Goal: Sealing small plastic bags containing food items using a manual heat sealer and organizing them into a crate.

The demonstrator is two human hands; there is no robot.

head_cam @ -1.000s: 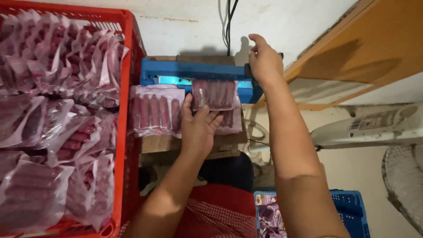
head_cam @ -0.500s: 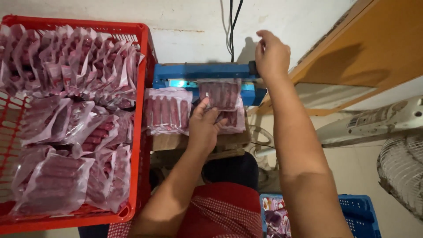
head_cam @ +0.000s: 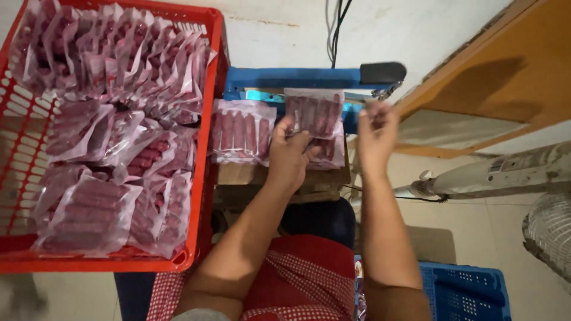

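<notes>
The red crate [head_cam: 208, 148] walls off the left, the blue sealer [head_cam: 297, 80] blocks ahead; rightward lies open.

red crate [head_cam: 208, 178], blue basket [head_cam: 464, 291], fan [head_cam: 550, 235]

one red crate [head_cam: 205, 196], one blue sealer [head_cam: 297, 78], two hands [head_cam: 291, 157]

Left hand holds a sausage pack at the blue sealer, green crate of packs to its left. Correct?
Not quite: the crate is red, not green, as the head view shows. The left hand does hold a sausage pack at the blue sealer.
</notes>
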